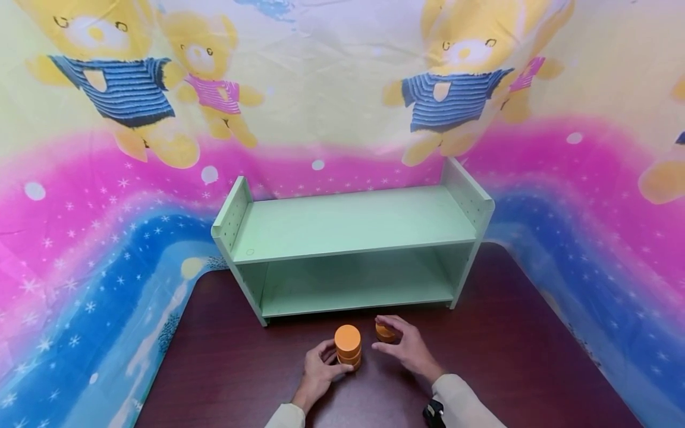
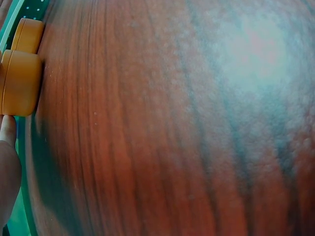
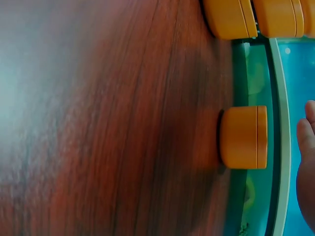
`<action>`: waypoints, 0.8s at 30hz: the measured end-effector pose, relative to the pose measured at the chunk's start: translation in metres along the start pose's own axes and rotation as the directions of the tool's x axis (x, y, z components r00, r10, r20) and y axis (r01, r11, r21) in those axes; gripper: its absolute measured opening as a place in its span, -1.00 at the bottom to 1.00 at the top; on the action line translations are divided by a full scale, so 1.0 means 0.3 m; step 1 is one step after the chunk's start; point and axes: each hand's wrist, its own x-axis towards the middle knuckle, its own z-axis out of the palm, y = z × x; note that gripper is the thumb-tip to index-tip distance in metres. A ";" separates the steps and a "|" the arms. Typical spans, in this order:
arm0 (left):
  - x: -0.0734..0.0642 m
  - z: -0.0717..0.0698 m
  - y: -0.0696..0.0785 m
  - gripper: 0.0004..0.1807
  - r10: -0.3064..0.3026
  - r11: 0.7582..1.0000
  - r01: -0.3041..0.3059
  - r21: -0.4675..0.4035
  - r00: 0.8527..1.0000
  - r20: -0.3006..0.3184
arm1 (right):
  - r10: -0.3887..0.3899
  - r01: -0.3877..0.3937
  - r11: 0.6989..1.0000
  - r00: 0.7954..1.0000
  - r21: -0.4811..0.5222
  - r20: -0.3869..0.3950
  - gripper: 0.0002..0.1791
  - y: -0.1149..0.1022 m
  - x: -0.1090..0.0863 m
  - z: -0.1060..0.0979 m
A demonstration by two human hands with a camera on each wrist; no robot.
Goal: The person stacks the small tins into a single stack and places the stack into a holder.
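In the head view my left hand (image 1: 318, 371) grips a stack of two round orange lidded jars from the left, fingers behind and thumb in front. The top jar (image 1: 348, 339) sits squarely on the lower jar (image 1: 350, 360). Its thumb also shows beside an orange jar (image 2: 22, 83) in the left wrist view. My right hand (image 1: 409, 348) hovers around a single orange jar (image 1: 384, 331), fingers over its far side and thumb apart from it. The right wrist view has this single jar (image 3: 243, 137) upright on the table, with a gap to the thumb (image 3: 306, 140).
A pale green two-tier shelf (image 1: 355, 223) stands behind the jars on the dark red-brown wooden table (image 1: 497, 356). Around the table's back and sides hangs a cloth (image 1: 332, 107) printed with bears. A black band (image 1: 433, 412) is at the right sleeve.
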 end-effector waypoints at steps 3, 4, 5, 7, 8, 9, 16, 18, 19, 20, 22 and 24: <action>0.002 0.001 0.010 -0.31 -0.074 0.997 0.074 0.005 0.997 -0.003 | 0.004 -0.004 1.000 1.000 0.013 -0.003 -0.35 0.002 -0.001 -0.011; 0.002 0.001 0.012 -0.31 -0.092 0.996 0.092 0.003 0.996 -0.004 | 0.005 -0.004 1.000 1.000 0.011 -0.006 -0.35 0.003 -0.001 -0.014; 0.003 0.002 0.014 -0.30 -0.096 0.995 0.096 0.003 0.995 -0.004 | 0.005 -0.005 1.000 1.000 0.010 -0.008 -0.34 0.004 -0.001 -0.016; 0.003 0.002 0.016 -0.30 -0.102 0.995 0.102 -0.002 0.995 -0.005 | 0.013 -0.013 1.000 1.000 -0.004 -0.014 -0.35 0.007 0.000 -0.021; 0.003 0.002 0.016 -0.30 -0.103 0.995 0.103 -0.009 0.995 -0.006 | 0.020 -0.020 1.000 1.000 -0.010 -0.016 -0.35 0.009 0.000 -0.023; 0.002 0.002 0.016 -0.30 -0.102 0.995 0.101 -0.011 0.995 -0.006 | 0.027 -0.027 1.000 1.000 -0.013 -0.015 -0.34 0.011 0.000 -0.024; 0.003 -0.001 0.012 -0.30 -0.083 0.997 0.083 -0.001 0.997 -0.001 | 0.100 -0.101 0.994 0.995 -0.036 -0.022 -0.31 0.019 -0.001 -0.030; 0.003 -0.002 0.010 -0.30 -0.084 0.996 0.084 0.001 0.996 -0.001 | 0.111 -0.112 0.993 0.993 -0.036 -0.026 -0.31 0.021 -0.002 -0.032; 0.002 -0.002 0.011 -0.30 -0.086 0.996 0.086 -0.001 0.996 -0.001 | 0.117 -0.118 0.992 0.993 -0.036 -0.028 -0.31 0.022 -0.002 -0.033; 0.002 -0.002 0.011 -0.30 -0.085 0.996 0.085 -0.001 0.996 0.000 | 0.122 -0.123 0.992 0.992 -0.037 -0.032 -0.31 0.023 -0.001 -0.034; 0.001 -0.001 0.013 -0.29 -0.093 0.996 0.093 -0.006 0.996 0.000 | 0.134 -0.136 0.990 0.990 -0.035 -0.038 -0.31 0.027 0.000 -0.036; 0.000 -0.001 0.015 -0.30 -0.097 0.995 0.097 -0.005 0.995 -0.001 | 0.143 -0.144 0.989 0.989 -0.032 -0.047 -0.32 0.032 0.002 -0.037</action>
